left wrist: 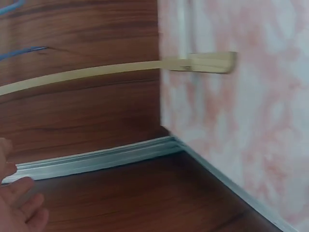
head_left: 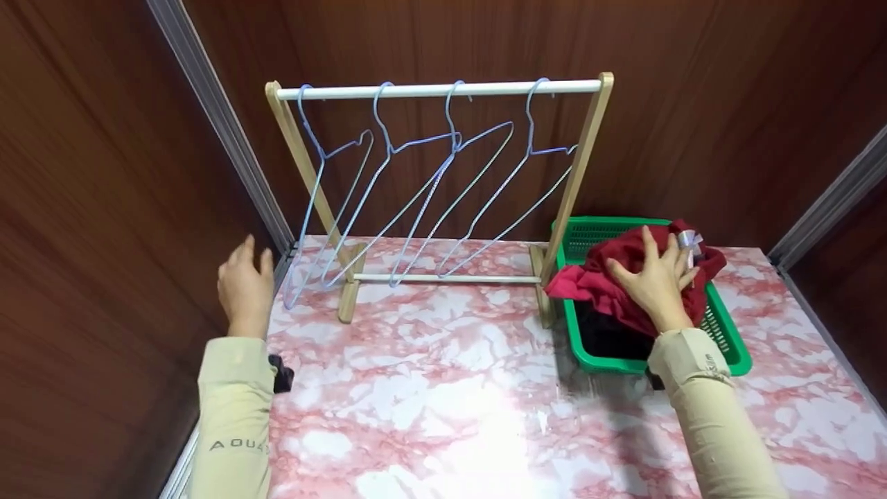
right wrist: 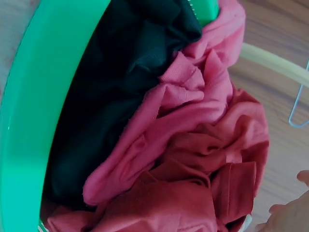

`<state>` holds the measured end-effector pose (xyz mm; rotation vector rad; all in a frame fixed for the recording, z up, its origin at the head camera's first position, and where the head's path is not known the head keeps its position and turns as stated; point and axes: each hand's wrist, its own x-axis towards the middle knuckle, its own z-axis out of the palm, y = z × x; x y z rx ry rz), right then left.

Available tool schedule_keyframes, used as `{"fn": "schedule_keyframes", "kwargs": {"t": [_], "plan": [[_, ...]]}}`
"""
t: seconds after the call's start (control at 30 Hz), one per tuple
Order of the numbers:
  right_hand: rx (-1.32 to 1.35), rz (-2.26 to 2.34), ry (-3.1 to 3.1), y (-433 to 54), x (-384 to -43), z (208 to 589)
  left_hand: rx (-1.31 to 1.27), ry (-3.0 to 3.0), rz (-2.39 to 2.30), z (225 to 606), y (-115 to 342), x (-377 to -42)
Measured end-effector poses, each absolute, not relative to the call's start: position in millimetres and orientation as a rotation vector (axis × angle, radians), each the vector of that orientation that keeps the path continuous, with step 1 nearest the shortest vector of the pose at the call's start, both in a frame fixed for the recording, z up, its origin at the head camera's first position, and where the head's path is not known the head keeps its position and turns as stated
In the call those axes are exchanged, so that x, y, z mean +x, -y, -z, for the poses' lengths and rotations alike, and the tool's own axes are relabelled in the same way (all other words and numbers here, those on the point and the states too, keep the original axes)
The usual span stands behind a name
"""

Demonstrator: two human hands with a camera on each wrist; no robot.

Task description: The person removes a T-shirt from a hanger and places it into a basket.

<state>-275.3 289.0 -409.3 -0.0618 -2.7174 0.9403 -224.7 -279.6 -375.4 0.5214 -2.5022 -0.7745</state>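
Note:
My right hand (head_left: 655, 281) is over the green basket (head_left: 727, 339) with its fingers spread above a dark red garment (head_left: 617, 249). In the right wrist view the fingertips (right wrist: 304, 178) show beside the heap of red cloth (right wrist: 193, 193). A pinkish-red piece of cloth (right wrist: 145, 140) hangs toward the basket's left side, and black cloth (right wrist: 116, 82) lies under it. On the other side, my left hand (head_left: 246, 284) is raised left of the clothes rack (head_left: 294, 138), near the leftmost hanger (head_left: 315, 184). Its fingers are loosely bent and hold nothing.
Several blue wire hangers (head_left: 409, 142) hang along the rack's white bar (head_left: 423, 90). The rack stands on a pink-and-white marbled table (head_left: 416, 388), its right foot (head_left: 544, 298) beside the basket. Dark wooden panels (head_left: 693, 104) enclose the back and sides.

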Motion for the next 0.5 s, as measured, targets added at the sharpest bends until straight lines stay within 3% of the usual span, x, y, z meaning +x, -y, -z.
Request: {"fn": "schedule_keyframes", "kwargs": {"t": [0.5], "plan": [[0.042,-0.832,2.791,-268.6,-277.5,411.5,0.412,2.829,0.593,433.7,242.9,-236.5]]}}
